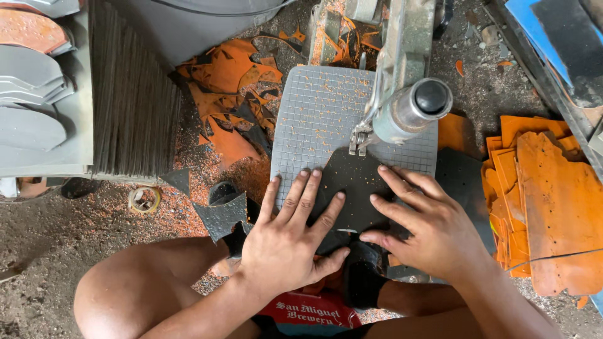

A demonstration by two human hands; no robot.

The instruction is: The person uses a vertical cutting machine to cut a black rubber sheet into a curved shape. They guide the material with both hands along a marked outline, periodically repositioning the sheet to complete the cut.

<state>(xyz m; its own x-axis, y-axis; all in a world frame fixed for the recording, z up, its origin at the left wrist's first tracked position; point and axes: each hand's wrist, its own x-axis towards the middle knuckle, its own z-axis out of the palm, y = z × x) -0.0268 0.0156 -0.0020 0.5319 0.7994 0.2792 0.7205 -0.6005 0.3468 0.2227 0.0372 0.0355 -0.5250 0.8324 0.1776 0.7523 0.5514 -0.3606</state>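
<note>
Left to right, the left hand [282,235] is pressing flat, fingers spread, on a dark sheet [353,188] lying on the gridded surface [314,119] under the saw's blade guide [361,141]. The right hand [427,226] is pinning the sheet's other edge, its grip open too. Thin and seemingly flexible, the sheet is probably best steadied by palm pressure at both edges.

Shot from a head-worn camera, looking almost straight down. Taken at close range over the hands [352,226], a gridded cutting plate [314,119] and the littered floor [63,238]. Single view only.
</note>
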